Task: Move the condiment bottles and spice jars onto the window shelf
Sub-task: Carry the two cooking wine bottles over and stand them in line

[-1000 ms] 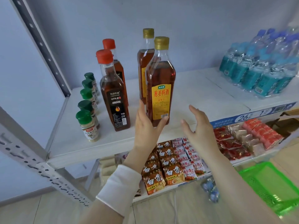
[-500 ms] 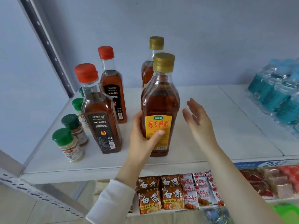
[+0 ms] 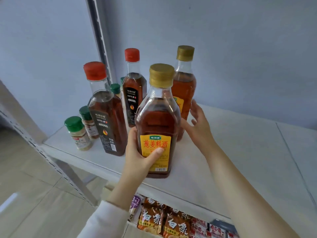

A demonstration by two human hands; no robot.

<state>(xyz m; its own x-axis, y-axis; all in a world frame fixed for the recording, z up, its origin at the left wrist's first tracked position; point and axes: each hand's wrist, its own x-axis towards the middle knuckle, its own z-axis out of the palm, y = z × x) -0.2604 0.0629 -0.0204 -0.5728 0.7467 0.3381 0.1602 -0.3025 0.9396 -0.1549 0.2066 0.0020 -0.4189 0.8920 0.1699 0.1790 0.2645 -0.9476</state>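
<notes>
While the left grip point(image 3: 139, 157) curls round the lower body of the front gold-capped clear bottle of amber liquid with a yellow label point(image 3: 157, 121), thumb across the label, that bottle appears to rest upright on the white shelf board point(image 3: 240, 152) near its front edge, probably held low for steadiness. The right grip point(image 3: 197, 127) is spread and holds nothing, its fingers by the second gold-capped bottle point(image 3: 184, 90) behind, likely ready for it. Further left stand two red-capped dark-labelled bottles point(image 3: 106, 121) and four visible green-capped spice jars point(image 3: 77, 133)
</notes>
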